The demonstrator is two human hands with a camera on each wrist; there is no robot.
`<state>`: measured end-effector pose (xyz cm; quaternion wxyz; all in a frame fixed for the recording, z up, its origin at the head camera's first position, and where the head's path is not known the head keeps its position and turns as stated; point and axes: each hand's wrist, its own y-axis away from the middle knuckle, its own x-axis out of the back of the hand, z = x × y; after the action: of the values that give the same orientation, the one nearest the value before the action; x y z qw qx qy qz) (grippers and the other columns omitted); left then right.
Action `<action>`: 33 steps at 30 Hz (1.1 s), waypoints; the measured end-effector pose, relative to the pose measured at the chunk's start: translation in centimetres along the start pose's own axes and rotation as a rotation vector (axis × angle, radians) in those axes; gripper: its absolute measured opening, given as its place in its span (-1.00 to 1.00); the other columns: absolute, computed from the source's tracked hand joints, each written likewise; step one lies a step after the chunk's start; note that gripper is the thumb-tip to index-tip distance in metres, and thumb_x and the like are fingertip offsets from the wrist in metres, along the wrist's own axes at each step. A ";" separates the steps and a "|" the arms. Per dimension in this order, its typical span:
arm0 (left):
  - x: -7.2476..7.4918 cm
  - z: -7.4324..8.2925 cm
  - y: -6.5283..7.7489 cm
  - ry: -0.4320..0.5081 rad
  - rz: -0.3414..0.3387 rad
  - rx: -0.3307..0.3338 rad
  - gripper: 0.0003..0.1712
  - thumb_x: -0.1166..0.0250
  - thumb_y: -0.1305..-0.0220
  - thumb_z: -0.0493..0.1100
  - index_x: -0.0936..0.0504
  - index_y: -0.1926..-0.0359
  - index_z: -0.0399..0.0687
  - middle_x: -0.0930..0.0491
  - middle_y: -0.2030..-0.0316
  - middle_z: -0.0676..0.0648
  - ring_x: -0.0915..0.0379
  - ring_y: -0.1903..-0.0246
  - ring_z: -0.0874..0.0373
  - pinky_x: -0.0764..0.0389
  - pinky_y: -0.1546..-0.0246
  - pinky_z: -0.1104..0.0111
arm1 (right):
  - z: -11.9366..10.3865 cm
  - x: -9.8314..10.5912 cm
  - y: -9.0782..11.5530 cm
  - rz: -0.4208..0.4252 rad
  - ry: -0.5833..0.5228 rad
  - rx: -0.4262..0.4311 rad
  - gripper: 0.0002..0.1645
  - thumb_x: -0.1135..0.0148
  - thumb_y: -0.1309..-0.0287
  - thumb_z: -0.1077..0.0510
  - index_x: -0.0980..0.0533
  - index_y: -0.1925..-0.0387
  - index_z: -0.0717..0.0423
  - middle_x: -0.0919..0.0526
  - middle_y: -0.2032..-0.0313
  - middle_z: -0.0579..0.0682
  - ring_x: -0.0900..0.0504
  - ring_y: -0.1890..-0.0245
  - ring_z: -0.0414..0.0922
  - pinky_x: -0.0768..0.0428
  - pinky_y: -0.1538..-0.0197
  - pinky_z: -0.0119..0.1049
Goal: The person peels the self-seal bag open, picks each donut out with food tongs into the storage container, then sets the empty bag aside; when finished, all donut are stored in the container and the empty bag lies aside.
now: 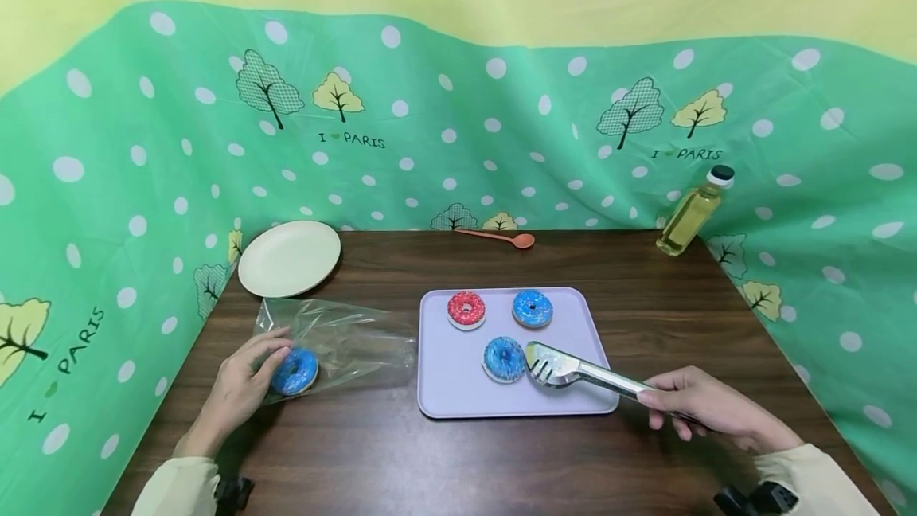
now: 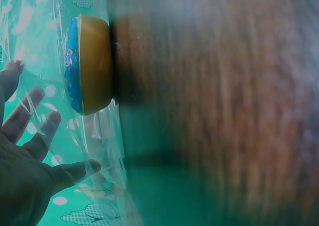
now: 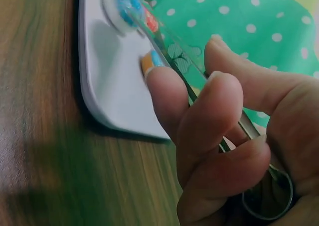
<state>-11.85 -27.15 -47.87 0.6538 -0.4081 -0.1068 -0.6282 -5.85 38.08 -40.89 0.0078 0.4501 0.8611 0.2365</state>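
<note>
My right hand (image 1: 705, 406) grips metal tongs (image 1: 609, 378), its fingers curled round the arms. The tongs' slotted head lies over a lavender tray (image 1: 451, 396), beside a blue doughnut (image 1: 504, 359); whether they touch I cannot tell. Farther back on the tray are a red doughnut (image 1: 466, 310) and another blue one. At the left, a clear plastic bag (image 1: 358, 345) lies flat with a blue-iced doughnut (image 2: 89, 64) in its left part. Next to that doughnut my left hand (image 1: 247, 377) rests against the bag; in the left wrist view its fingers (image 2: 42, 136) are spread behind the film.
A white plate (image 1: 290, 259) stands at the back left, behind the bag. An orange spoon (image 1: 521, 240) lies along the table's back edge. At the back right a bottle of yellow oil (image 1: 689, 217) stands. Green dotted cloth (image 1: 444, 102) walls the wooden table (image 1: 372, 460).
</note>
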 end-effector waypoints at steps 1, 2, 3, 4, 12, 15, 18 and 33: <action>-0.1 0.0 0.0 0.002 -0.001 0.001 -0.87 -0.29 -0.41 -0.26 -0.75 0.12 -0.13 -0.63 -0.11 -0.14 -0.46 -0.15 0.22 -0.17 -0.12 0.76 | 0.2 0.0 0.2 0.006 0.005 -0.002 -0.57 -0.03 -0.52 0.12 -0.52 0.06 0.51 -0.66 0.43 -0.02 -0.51 0.67 -0.31 -0.30 0.69 -0.43; -0.1 0.0 0.0 0.002 -0.003 0.004 -0.87 -0.29 -0.41 -0.25 -0.75 0.12 -0.13 -0.63 -0.11 -0.14 -0.46 -0.15 0.21 -0.17 -0.12 0.76 | 0.3 0.0 0.4 0.013 0.008 -0.005 -0.57 -0.04 -0.52 0.11 -0.52 0.07 0.51 -0.67 0.43 -0.01 -0.51 0.67 -0.31 -0.31 0.69 -0.43; -0.2 0.0 0.0 0.003 -0.004 0.006 -0.86 -0.29 -0.41 -0.25 -0.75 0.11 -0.13 -0.63 -0.11 -0.14 -0.46 -0.15 0.20 -0.17 -0.12 0.77 | 0.4 -0.1 0.5 0.017 0.011 -0.009 -0.57 -0.04 -0.52 0.11 -0.52 0.07 0.50 -0.67 0.43 -0.01 -0.51 0.67 -0.31 -0.32 0.69 -0.44; -0.2 -0.1 0.1 0.003 -0.004 0.008 -0.86 -0.29 -0.41 -0.25 -0.75 0.11 -0.13 -0.63 -0.11 -0.13 -0.46 -0.15 0.20 -0.17 -0.12 0.77 | 0.4 -0.1 0.5 0.019 0.014 -0.006 -0.57 -0.04 -0.52 0.11 -0.52 0.08 0.50 -0.67 0.43 -0.01 -0.51 0.67 -0.31 -0.32 0.69 -0.44; -0.4 -0.1 0.4 0.006 -0.011 0.014 -0.86 -0.28 -0.43 -0.23 -0.74 0.12 -0.12 -0.62 -0.12 -0.12 -0.42 -0.16 0.32 -0.19 -0.09 0.77 | 0.9 -0.2 0.1 0.021 -0.008 -0.010 -0.60 -0.03 -0.52 0.12 -0.53 0.05 0.47 -0.68 0.43 -0.04 -0.51 0.66 -0.31 -0.33 0.66 -0.47; -0.5 -0.1 0.3 0.009 -0.012 0.013 -0.87 -0.28 -0.43 -0.22 -0.74 0.12 -0.11 -0.62 -0.12 -0.12 -0.42 -0.17 0.30 -0.19 -0.09 0.77 | 1.2 -0.3 0.0 0.022 -0.024 0.001 -0.62 -0.01 -0.53 0.14 -0.53 0.04 0.46 -0.68 0.43 -0.03 -0.51 0.66 -0.31 -0.32 0.68 -0.44; -0.5 0.0 0.3 0.007 -0.012 0.011 -0.87 -0.27 -0.43 -0.23 -0.74 0.12 -0.11 -0.62 -0.12 -0.13 -0.44 -0.17 0.24 -0.19 -0.09 0.77 | 1.4 -0.3 -0.1 0.025 -0.033 -0.005 -0.62 -0.01 -0.53 0.15 -0.54 0.03 0.45 -0.68 0.43 -0.03 -0.51 0.66 -0.31 -0.32 0.67 -0.44; -0.4 0.0 0.3 -0.010 -0.022 0.021 -0.87 -0.27 -0.44 -0.21 -0.74 0.12 -0.07 -0.62 -0.12 -0.10 -0.48 -0.15 0.08 -0.18 -0.11 0.77 | 0.7 -1.6 -2.6 0.004 -0.010 0.004 -0.59 -0.06 -0.50 0.11 -0.54 0.10 0.48 -0.67 0.44 0.02 -0.49 0.69 -0.30 -0.28 0.67 -0.45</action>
<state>-11.65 -26.92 -48.22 0.6506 -0.4030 -0.1214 -0.6321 -6.72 35.89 -42.94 0.0106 0.4528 0.8607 0.2324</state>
